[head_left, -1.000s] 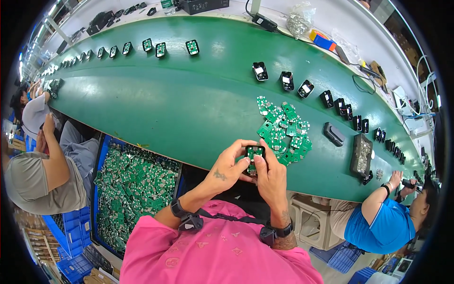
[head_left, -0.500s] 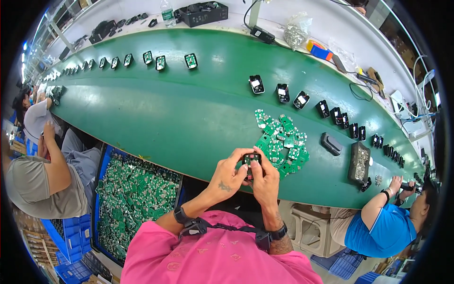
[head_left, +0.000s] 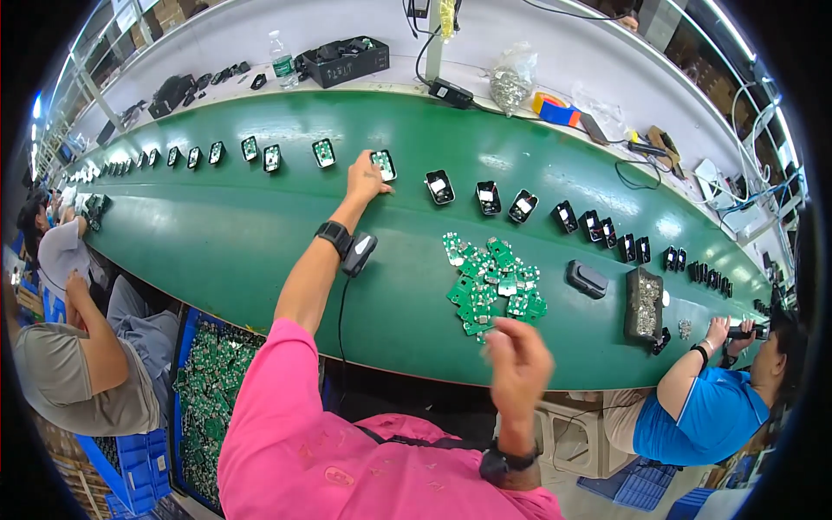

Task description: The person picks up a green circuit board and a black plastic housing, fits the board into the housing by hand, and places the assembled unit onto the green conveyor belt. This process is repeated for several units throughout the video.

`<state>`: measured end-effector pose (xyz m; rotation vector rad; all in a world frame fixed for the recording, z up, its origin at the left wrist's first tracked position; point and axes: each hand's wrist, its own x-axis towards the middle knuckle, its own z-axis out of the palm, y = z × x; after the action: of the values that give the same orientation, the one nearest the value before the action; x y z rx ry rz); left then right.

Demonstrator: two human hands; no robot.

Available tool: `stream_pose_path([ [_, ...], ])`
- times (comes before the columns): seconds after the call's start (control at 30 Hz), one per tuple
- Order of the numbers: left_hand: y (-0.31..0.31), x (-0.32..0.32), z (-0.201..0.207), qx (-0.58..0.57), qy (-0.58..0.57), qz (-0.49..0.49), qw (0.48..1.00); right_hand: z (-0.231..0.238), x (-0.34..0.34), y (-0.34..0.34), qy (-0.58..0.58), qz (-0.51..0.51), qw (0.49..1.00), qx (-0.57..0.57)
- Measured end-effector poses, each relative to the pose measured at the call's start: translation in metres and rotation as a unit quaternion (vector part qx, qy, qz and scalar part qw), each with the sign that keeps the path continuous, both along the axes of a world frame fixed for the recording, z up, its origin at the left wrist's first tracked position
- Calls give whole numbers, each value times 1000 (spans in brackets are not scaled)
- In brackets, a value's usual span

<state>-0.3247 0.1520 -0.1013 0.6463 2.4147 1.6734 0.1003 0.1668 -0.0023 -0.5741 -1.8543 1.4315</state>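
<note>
Left hand (head_left: 368, 178) grasps 1 black rounded-rectangular plastic casing (head_left: 383, 165) (green board (head_left: 381, 161) inside), beyond and left of the loose green circuit-board pile (head_left: 485, 282). Right hand (head_left: 521, 362), nearer the pile, loosely curled, seemingly unladen.

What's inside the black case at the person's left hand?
A green circuit board shows inside the black case. Whatever lies beneath the board is covered, and the left hand partly hides the case's left side.

Electronics assembly workshop | long green bench (head_left: 217, 238) | circuit boards (head_left: 472, 295) | co-workers (head_left: 65, 373)
</note>
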Motion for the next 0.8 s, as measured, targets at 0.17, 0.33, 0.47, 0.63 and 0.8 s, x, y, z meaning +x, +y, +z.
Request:
stream_pose_path([
  [0.17,15,17,23,-82,185,1,979,91,72,-3,222,-55,894,385],
  [0.33,29,70,-4,-97,333,-95,933,155,43,-44,252,74,888,377],
  [0.47,50,95,22,-169,173,-104,965,127,16,-21,89,20,875,476],
  [0.63,-17,188,54,-91,256,-200,941,10,-32,33,-129,-47,951,278],
  [0.8,-93,288,57,-158,279,-297,899,-43,-14,12,-137,55,962,231],
])
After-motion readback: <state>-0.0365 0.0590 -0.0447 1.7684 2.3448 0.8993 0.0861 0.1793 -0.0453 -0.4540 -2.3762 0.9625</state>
